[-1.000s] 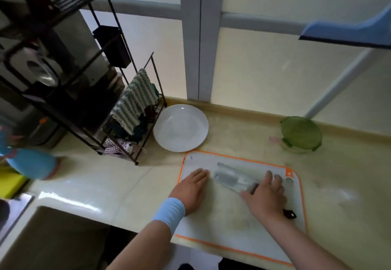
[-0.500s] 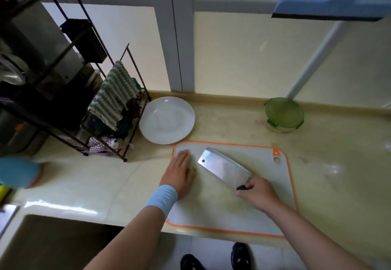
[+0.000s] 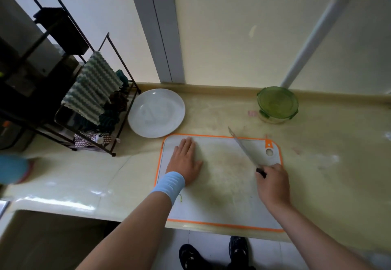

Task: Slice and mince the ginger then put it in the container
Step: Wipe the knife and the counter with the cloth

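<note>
Left hand (image 3: 186,162): lies flat, palm down, on the upper-left part of the cutting board (image 3: 222,197), fingers straight and close together, pointing to the top of the frame; it holds nothing that shows.
Wristband (image 3: 169,185): light blue, round the left wrist, over the board's left side.
Right hand (image 3: 274,185): at the board's right side, fingers curled round the knife's black handle (image 3: 261,172).
Knife (image 3: 243,149): blade seen almost edge-on, a thin grey line slanting from the right hand up and left to the board's upper edge, its tip at the orange rim; whether the edge touches the board cannot be told.
Cutting board: white with an orange rim and a hanging hole in its upper-right corner, set at the front edge of the counter (image 3: 328,174), centre of the frame; pale stains mark its middle.
Ginger: cannot tell where it lies; the left palm covers part of the board.
Container (image 3: 277,104): round, green lid clipped on, on the counter by the wall, upper right of the board and well apart from both hands.
Plate (image 3: 156,113): white, just beyond the board's upper-left corner.
Rack (image 3: 61,30): black wire, upper left, with a striped cloth (image 3: 93,88) hung over it.
Sink (image 3: 42,238): lower left corner.
Shoes (image 3: 190,257): dark, on the floor at the bottom edge.
</note>
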Demonstrator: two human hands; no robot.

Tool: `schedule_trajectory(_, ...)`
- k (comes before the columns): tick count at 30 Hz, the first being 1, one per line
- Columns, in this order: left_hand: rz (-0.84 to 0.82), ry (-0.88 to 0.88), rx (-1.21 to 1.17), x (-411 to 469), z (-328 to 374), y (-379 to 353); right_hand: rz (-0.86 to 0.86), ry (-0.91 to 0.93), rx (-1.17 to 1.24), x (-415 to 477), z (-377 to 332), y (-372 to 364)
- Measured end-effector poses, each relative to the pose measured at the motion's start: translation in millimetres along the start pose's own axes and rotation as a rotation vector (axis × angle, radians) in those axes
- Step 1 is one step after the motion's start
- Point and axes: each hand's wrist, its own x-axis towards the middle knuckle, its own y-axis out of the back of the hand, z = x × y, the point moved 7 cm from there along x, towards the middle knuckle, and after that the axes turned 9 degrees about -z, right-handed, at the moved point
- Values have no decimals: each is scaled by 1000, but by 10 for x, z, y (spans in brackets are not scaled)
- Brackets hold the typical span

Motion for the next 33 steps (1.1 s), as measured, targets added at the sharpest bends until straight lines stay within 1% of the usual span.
schedule_trajectory(1,-22,-19,13,-15,22,-62,-26,51,-7,-37,-26,-47)
schedule_trajectory(3,5,-88,-73,-127,64,-133,-93,127,0,-142,-143,-173)
schedule_trajectory(5,138,-95,-221,-337,64,-84,-143,209,-6,-281,-331,-309)
schedule_trajectory(7,345,17,-343,-565,-76,12,-218,315,-29,-440,-568,-484)
schedule_trajectory(8,404,78,-349,-642,-147,40,-257,351,-23,-503,-667,-551)
schedule_trajectory(10,444,146,-268,-713,-256,58,-273,384,11,-521,-766,-584)
schedule_trajectory(12,377,190,-221,-680,-339,21,-213,345,46,-392,-702,-475)
schedule_trajectory(14,234,205,-153,-622,-364,-115,-169,260,41,-204,-535,-335)
schedule_trajectory(16,132,165,-72,-612,-313,-276,-176,221,-19,-100,-428,-273)
schedule_trajectory(17,114,136,-72,-632,-274,-324,-190,225,-38,-106,-434,-284)
schedule_trajectory(19,108,50,-131,-701,-177,-358,-234,279,-34,-198,-553,-398)
schedule_trajectory(21,146,-20,-245,-830,-93,-325,-307,375,-42,-314,-735,-587)
schedule_trajectory(23,247,-9,-313,-977,-125,-263,-344,408,-53,-320,-891,-691)
schedule_trajectory(25,332,43,-205,-1095,-230,-231,-293,408,-38,-186,-1006,-652)
schedule_trajectory(26,318,79,-136,-1129,-289,-267,-270,396,-45,-93,-1036,-622)
schedule_trajectory(29,150,177,15,-1197,-405,-514,-265,353,-97,134,-1055,-610)
schedule_trajectory(31,109,219,44,-1217,-418,-618,-307,426,-111,85,-1109,-663)
schedule_trajectory(33,122,249,19,-1214,-390,-619,-384,546,-133,-121,-1185,-734)
